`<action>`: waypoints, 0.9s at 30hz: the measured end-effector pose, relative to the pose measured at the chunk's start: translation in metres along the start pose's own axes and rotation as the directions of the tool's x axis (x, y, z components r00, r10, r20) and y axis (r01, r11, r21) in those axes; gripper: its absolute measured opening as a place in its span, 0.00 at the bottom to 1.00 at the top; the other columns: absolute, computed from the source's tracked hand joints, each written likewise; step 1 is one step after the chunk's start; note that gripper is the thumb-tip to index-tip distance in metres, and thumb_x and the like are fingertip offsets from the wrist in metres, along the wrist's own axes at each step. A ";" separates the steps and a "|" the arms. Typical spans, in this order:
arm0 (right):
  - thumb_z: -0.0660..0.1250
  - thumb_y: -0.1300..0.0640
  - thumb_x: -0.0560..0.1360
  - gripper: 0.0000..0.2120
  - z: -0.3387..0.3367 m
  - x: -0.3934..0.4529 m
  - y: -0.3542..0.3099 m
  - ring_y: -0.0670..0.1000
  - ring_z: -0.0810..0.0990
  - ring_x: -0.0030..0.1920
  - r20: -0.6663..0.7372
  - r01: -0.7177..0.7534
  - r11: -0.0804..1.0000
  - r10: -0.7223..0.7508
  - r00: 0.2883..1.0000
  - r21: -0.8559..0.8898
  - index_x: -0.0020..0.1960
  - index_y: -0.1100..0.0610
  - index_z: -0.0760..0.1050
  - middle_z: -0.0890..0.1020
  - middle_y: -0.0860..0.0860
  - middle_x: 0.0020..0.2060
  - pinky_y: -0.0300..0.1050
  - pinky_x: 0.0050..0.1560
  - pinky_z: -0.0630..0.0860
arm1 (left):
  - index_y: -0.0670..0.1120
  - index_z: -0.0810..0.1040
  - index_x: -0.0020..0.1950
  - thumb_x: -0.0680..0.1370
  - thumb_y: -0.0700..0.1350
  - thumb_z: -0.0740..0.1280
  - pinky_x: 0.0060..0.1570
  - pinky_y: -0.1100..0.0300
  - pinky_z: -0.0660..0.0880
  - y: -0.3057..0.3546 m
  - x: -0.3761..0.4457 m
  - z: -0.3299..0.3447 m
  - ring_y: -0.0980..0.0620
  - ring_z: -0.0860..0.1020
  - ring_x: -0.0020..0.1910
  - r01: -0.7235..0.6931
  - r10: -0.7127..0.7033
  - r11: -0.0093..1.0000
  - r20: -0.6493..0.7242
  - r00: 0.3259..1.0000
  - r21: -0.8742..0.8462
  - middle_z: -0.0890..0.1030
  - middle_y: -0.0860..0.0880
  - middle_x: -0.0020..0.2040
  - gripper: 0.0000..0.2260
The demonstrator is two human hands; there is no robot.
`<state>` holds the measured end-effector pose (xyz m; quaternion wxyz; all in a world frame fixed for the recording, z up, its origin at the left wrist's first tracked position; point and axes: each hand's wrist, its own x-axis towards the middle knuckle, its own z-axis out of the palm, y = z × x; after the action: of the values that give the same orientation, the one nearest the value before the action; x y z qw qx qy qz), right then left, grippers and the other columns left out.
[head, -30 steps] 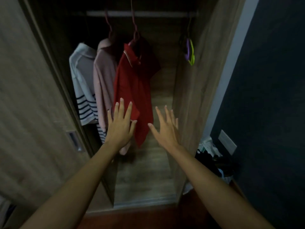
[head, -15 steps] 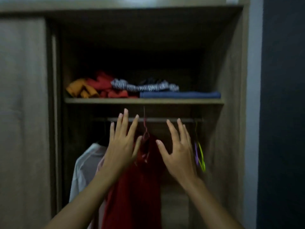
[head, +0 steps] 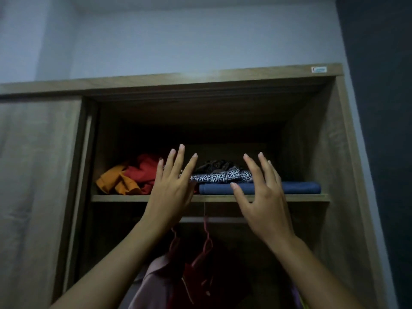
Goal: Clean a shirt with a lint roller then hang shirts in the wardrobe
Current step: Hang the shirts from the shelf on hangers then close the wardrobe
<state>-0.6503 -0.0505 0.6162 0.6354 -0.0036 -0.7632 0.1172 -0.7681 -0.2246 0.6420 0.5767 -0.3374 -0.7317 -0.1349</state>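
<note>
My fingers (head: 178, 161) are spread wide apart on both sides and hold nothing: my left hand (head: 171, 192) is raised, palm forward, in front of the shelf edge (head: 120, 198), and my right hand (head: 265, 204) is up beside it, apart from it, its fingers just as splayed. Behind them on the shelf lie folded clothes: an orange piece (head: 116, 181) and a red piece (head: 145, 170) to the left, a patterned cloth (head: 223, 176) resting on a folded blue one (head: 298, 188) to the right. Below my wrists runs the hanging rail (head: 214, 219), and from it a red hanger (head: 206, 244) carries the red shirt (head: 196, 284), with a pink shirt (head: 153, 279) just beside it to the left, both low between my forearms and well under my hands. No lint roller shows anywhere here. I judge the hanging is largely done, since these shirts sit on the rail and my hands are free; whether more shirts wait outside the wardrobe (head: 321, 152) I cannot tell. The sliding door (head: 38, 175) stands to the left, so closing it may be what remains.
</note>
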 end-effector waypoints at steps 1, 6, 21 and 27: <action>0.60 0.40 0.76 0.31 0.003 0.006 0.002 0.48 0.47 0.77 0.012 -0.002 1.000 0.002 1.000 -0.026 0.76 0.40 0.53 0.53 0.47 0.78 0.55 0.71 0.60 | 0.47 0.55 0.77 0.76 0.44 0.67 0.71 0.44 0.51 -0.002 0.006 0.002 0.41 0.52 0.76 -0.010 0.010 1.000 -0.006 1.000 0.001 0.52 0.40 0.78 0.33; 0.59 0.39 0.77 0.31 0.016 0.031 0.007 0.51 0.48 0.77 0.063 0.016 0.988 -0.006 0.998 -0.157 0.76 0.41 0.52 0.52 0.49 0.78 0.55 0.71 0.57 | 0.49 0.44 0.78 0.76 0.48 0.64 0.72 0.50 0.37 -0.010 0.032 0.006 0.48 0.39 0.77 -0.084 0.086 0.996 0.083 0.993 -0.036 0.38 0.47 0.78 0.38; 0.70 0.52 0.70 0.39 0.038 0.110 0.011 0.55 0.69 0.65 0.576 0.015 0.941 0.195 0.794 -0.339 0.76 0.42 0.54 0.69 0.53 0.69 0.53 0.62 0.70 | 0.47 0.72 0.60 0.77 0.44 0.62 0.67 0.49 0.64 -0.037 0.069 0.030 0.48 0.75 0.59 -0.085 0.102 0.985 0.111 0.989 -0.150 0.78 0.47 0.58 0.11; 0.63 0.64 0.76 0.28 0.035 0.131 0.020 0.52 0.75 0.57 0.711 0.119 0.924 0.194 0.676 -0.365 0.73 0.46 0.65 0.74 0.53 0.65 0.43 0.50 0.71 | 0.48 0.70 0.63 0.74 0.43 0.65 0.57 0.50 0.73 -0.039 0.079 0.038 0.44 0.77 0.57 -0.014 0.038 0.998 0.459 0.888 -0.057 0.78 0.44 0.59 0.17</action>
<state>-0.7127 -0.0165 0.7338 0.2585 -0.0955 -0.9608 -0.0289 -0.8299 -0.2042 0.7122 0.3799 -0.3845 -0.8390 -0.0627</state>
